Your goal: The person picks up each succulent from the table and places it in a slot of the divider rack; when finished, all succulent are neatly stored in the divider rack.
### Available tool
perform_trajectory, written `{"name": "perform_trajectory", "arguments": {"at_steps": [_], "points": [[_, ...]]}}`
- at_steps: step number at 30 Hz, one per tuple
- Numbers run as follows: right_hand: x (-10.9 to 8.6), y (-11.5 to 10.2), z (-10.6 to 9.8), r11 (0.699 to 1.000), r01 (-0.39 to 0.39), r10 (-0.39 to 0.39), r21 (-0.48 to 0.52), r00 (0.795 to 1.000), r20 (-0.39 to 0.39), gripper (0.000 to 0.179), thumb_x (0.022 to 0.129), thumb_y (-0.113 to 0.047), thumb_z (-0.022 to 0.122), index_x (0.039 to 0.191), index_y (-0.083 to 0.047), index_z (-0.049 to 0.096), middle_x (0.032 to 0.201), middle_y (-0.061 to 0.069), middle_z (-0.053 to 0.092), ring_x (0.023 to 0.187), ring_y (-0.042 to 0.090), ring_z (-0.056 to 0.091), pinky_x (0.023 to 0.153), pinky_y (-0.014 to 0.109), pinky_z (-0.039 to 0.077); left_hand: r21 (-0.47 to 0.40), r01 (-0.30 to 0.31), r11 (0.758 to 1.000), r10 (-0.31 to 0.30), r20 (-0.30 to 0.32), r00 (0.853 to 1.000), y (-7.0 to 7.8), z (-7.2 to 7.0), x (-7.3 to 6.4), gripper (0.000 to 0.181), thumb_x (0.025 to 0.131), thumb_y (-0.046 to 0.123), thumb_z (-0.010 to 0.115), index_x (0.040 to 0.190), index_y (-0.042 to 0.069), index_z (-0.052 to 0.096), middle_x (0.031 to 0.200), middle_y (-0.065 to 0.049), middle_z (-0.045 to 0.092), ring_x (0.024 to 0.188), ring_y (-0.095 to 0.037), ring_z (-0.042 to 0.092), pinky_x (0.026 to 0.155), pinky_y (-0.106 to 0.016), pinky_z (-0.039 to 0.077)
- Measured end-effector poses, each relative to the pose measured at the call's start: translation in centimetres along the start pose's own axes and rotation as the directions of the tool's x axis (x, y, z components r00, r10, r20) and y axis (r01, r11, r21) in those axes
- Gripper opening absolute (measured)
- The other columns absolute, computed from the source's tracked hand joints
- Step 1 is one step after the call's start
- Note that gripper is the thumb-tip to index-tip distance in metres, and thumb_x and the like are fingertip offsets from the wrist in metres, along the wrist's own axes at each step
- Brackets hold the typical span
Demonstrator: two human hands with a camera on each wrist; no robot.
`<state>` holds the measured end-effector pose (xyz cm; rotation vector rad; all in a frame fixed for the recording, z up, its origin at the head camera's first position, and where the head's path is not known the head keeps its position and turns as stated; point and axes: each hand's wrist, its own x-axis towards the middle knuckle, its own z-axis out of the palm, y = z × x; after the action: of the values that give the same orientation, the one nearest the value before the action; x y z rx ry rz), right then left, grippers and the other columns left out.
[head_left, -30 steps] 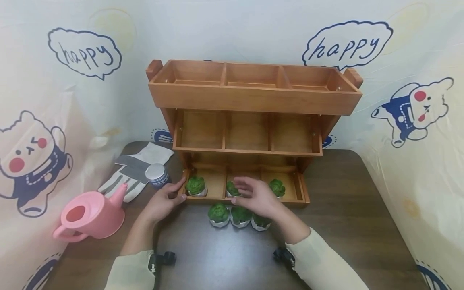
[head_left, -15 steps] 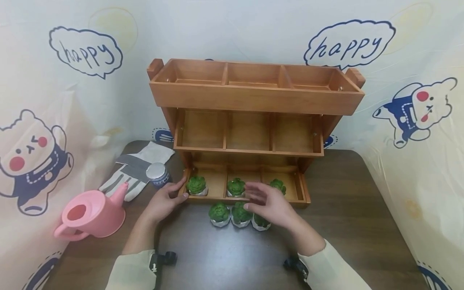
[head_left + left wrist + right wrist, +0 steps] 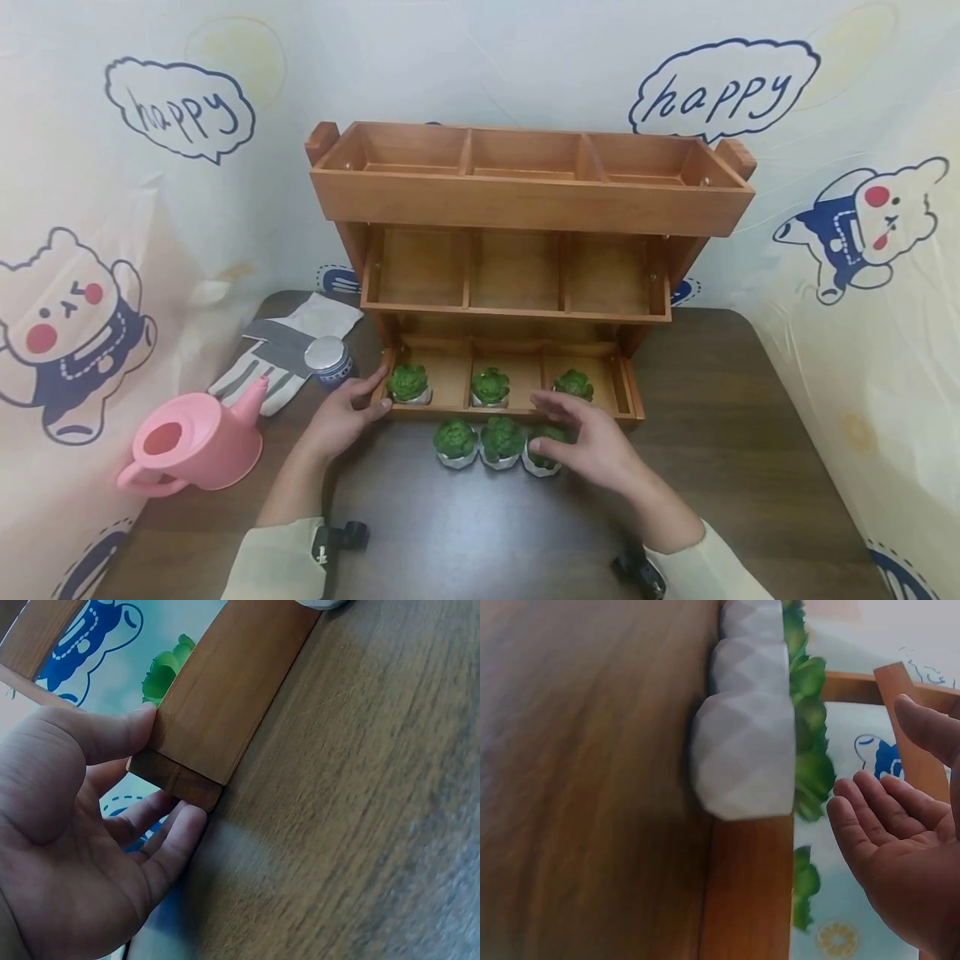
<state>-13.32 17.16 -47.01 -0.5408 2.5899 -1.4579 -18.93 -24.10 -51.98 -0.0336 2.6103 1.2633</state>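
A three-tier wooden plant shelf stands on the table. At its lower left corner my left hand grips the bottom tray, thumb on the front board and fingers round the side. Three potted succulents sit in that tray: left, middle and right. Three more stand in a row on the table before it: left, middle and right. My right hand, fingers extended and holding nothing, hovers by the right pot of the front row, whose white faceted side shows in the right wrist view.
On the left are a pink watering can, grey-and-white gloves and a small lidded jar close to my left hand. The shelf's upper tiers overhang the bottom tray. A printed cloth hangs behind.
My right hand has moved right from over the middle succulents to the right end of the front row, uncovering the middle plants. My left hand keeps its grip on the tray corner.
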Motion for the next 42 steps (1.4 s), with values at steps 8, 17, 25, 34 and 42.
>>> {"name": "perform_trajectory", "arguments": {"at_steps": [8, 17, 25, 34, 42], "points": [[-0.9, 1.5, -0.4, 1.0, -0.002, 0.002, -0.017, 1.0, 0.012, 0.071, 0.083, -0.029, 0.089, 0.144, -0.01, 0.059, 0.138, 0.004, 0.066, 0.122, 0.026, 0.066, 0.106, 0.049, 0.049, 0.005, 0.008, 1.0, -0.008, 0.001, 1.0, 0.1, 0.0, 0.0, 0.073, 0.097, 0.045, 0.071, 0.16, 0.029, 0.04, 0.148, -0.019, 0.048, 0.139, -0.045, 0.042, 0.114, -0.069, 0.028], [-1.6, 2.6, -0.5, 0.991, -0.051, 0.059, -0.122, 0.997, 0.056, 0.077, 0.079, -0.037, 0.092, 0.144, -0.014, 0.059, 0.136, -0.005, 0.067, 0.123, 0.024, 0.064, 0.105, 0.052, 0.049, -0.001, 0.024, 1.0, -0.024, 0.01, 1.0, 0.2, -0.1, -0.1, 0.074, 0.096, 0.046, 0.071, 0.16, 0.03, 0.04, 0.151, -0.02, 0.045, 0.142, -0.047, 0.039, 0.115, -0.07, 0.027], [-1.7, 3.3, -0.2, 0.976, -0.097, 0.115, -0.193, 0.99, 0.083, 0.08, 0.074, -0.039, 0.094, 0.144, -0.02, 0.061, 0.143, 0.002, 0.063, 0.128, 0.027, 0.061, 0.107, 0.052, 0.048, -0.009, 0.019, 1.0, -0.019, 0.006, 1.0, 0.2, 0.0, -0.2, 0.073, 0.096, 0.046, 0.071, 0.16, 0.03, 0.04, 0.15, -0.019, 0.046, 0.141, -0.047, 0.04, 0.115, -0.07, 0.027], [-1.5, 3.5, 0.3, 0.966, -0.12, 0.145, -0.23, 0.985, 0.094, 0.078, 0.075, -0.037, 0.093, 0.144, -0.018, 0.06, 0.141, 0.008, 0.064, 0.129, 0.03, 0.06, 0.107, 0.054, 0.048, -0.014, 0.026, 1.0, -0.026, 0.005, 1.0, 0.0, 0.0, -0.3, 0.072, 0.097, 0.046, 0.071, 0.161, 0.032, 0.039, 0.152, -0.019, 0.044, 0.143, -0.048, 0.038, 0.115, -0.07, 0.026], [-1.1, 3.9, 0.4, 0.961, -0.113, 0.147, -0.251, 0.982, 0.122, 0.074, 0.075, -0.035, 0.093, 0.141, -0.017, 0.063, 0.137, 0.006, 0.066, 0.126, 0.026, 0.061, 0.107, 0.051, 0.048, -0.008, 0.029, 1.0, -0.029, 0.011, 1.0, -0.2, 0.0, -0.2, 0.074, 0.096, 0.049, 0.07, 0.161, 0.033, 0.038, 0.153, -0.019, 0.043, 0.144, -0.047, 0.037, 0.115, -0.07, 0.026]]}}
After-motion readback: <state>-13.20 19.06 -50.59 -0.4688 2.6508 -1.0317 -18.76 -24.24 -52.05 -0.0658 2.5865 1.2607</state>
